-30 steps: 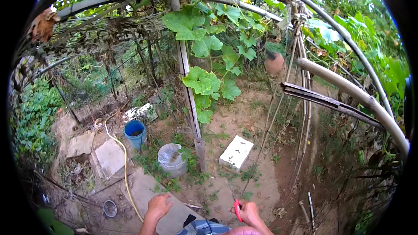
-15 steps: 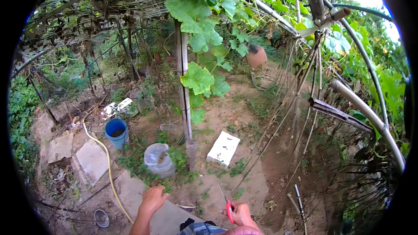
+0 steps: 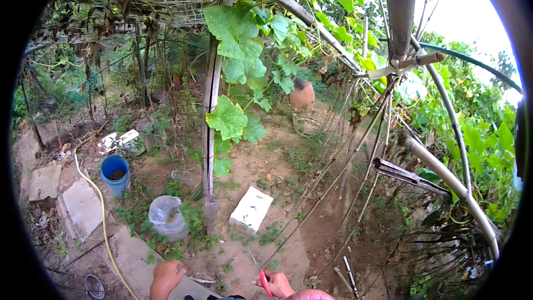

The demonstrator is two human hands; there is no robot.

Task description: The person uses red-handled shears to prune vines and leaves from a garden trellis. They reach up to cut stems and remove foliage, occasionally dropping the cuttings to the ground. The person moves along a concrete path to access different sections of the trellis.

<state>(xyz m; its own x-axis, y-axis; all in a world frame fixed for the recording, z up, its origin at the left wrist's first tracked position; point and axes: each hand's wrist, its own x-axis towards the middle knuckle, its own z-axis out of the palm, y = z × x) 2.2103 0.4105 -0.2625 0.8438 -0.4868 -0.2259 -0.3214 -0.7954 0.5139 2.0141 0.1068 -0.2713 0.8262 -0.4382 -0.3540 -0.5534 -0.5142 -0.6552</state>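
- Our right hand (image 3: 277, 284) keeps its fingers closed around the red-handled scissors (image 3: 265, 282), blade pointing forward.
- Our left hand (image 3: 166, 276) is above the concrete slab (image 3: 133, 258), its fingers loosely bent, half open.
- Beyond the scissors, we see a white foam block (image 3: 251, 209).

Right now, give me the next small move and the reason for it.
I'd suggest a short step toward the vine leaves on the upright post. The right hand holds the red-handled scissors and the left hand appears empty, but neither touches the leaves, which hang farther ahead; getting closer would probably help.
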